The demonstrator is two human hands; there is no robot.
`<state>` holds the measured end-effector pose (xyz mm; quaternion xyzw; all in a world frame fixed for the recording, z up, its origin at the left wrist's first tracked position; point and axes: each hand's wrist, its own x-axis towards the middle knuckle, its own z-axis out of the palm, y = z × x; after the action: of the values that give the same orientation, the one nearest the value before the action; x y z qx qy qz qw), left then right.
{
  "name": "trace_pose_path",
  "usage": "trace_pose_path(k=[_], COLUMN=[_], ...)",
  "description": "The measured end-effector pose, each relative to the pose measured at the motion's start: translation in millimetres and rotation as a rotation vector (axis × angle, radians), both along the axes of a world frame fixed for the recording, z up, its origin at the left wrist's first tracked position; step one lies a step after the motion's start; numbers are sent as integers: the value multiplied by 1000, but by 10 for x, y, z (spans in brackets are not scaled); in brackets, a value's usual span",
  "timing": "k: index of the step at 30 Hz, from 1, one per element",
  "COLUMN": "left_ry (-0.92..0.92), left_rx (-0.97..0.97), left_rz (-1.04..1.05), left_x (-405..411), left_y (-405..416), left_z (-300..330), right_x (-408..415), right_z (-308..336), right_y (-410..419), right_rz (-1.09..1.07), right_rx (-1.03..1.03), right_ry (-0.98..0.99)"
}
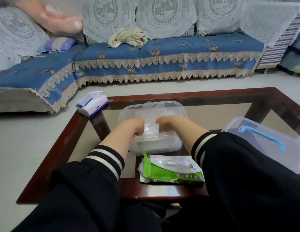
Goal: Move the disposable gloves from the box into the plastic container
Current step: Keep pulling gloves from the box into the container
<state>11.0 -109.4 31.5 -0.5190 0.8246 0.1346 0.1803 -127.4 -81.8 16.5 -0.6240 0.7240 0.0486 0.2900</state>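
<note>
Both hands reach down into the clear plastic container point(151, 108) near the middle of the tabletop point(213, 113). The left hand point(135, 127) and right hand point(164, 123) have fingers curled down at either side of a stack of clear disposable gloves point(150, 123), gripping it between them; the fingertips are hidden. The stack's long axis runs from the near wall toward the far wall. The green glove box point(172, 173) lies flat at the near edge, torn open at its left end. A clear lid with a blue handle point(266, 141) rests toward the right edge, a tissue box point(92, 103) at the far-left corner. Beyond stands a blue sofa point(162, 56).
</note>
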Motion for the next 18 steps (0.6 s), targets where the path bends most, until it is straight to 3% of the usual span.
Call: trace_pose_path(k=[3, 5, 7, 9, 14, 18], left_ry=[146, 381, 678, 820, 619, 533], left_rx=[-264, -455, -485, -409, -77, -73], left_rz=[20, 45, 63, 15, -65, -76], left_x=[56, 123, 208, 301, 379, 278], left_y=[162, 380, 716, 1020, 1312, 1336], left_z=[208, 306, 296, 142, -511, -756], right_x=[-68, -81, -37, 33, 37, 46], right_z=[160, 296, 375, 290, -473, -685], right_y=[117, 378, 808, 1220, 1543, 1441], right_rz=[-128, -173, -189, -174, -9, -63], right_rx=[-244, -482, -576, -533, -414, -461], right_ry=[-222, -393, -610, -666, -170, -184])
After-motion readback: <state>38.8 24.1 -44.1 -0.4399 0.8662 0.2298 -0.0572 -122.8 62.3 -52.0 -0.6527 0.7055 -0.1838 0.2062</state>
